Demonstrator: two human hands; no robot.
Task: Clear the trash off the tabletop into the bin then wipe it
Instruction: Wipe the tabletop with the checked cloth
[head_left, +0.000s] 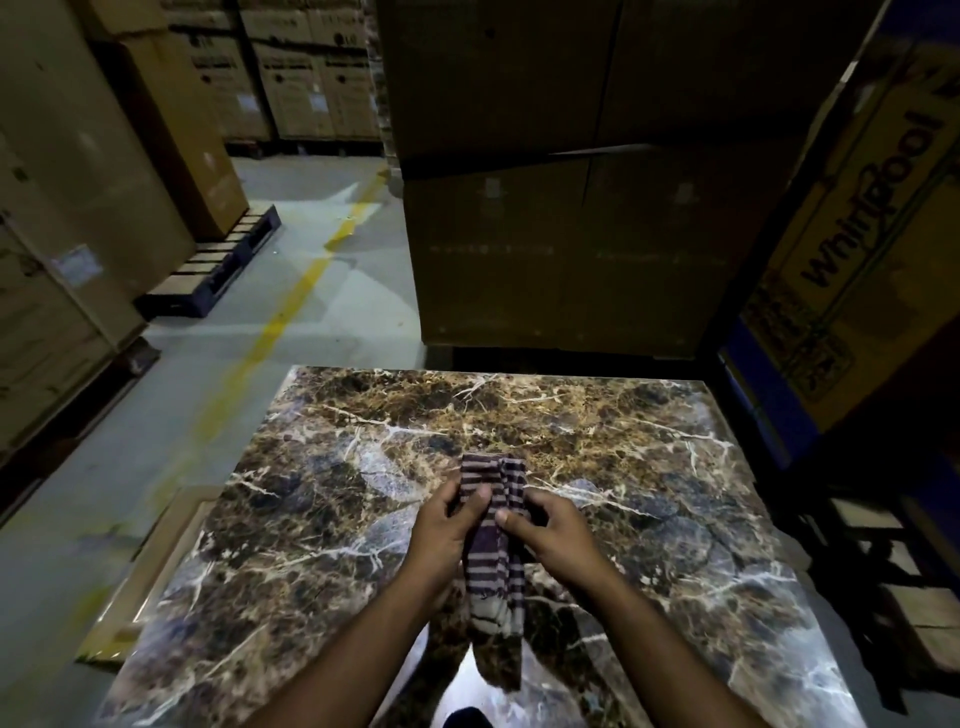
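Since no trash shows on marble-patterned bench (322, 545), wiping step looks next. Left hand (447, 525) and right hand (545, 530) both pinch striped cloth (493, 566), fingers (506, 517) curled round it, likely bunching pad; tail hangs below fingers, above bench.

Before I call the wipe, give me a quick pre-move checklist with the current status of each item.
1. Striped cloth in hand: ok, the left hand and the right hand both grip it.
2. Cloth folded into a pad: not ok, it is bunched, one end hanging.
3. Cloth on the marble tabletop: cannot tell.
4. Trash off the tabletop: ok, none visible.
5. Bin: cannot tell, none in view.
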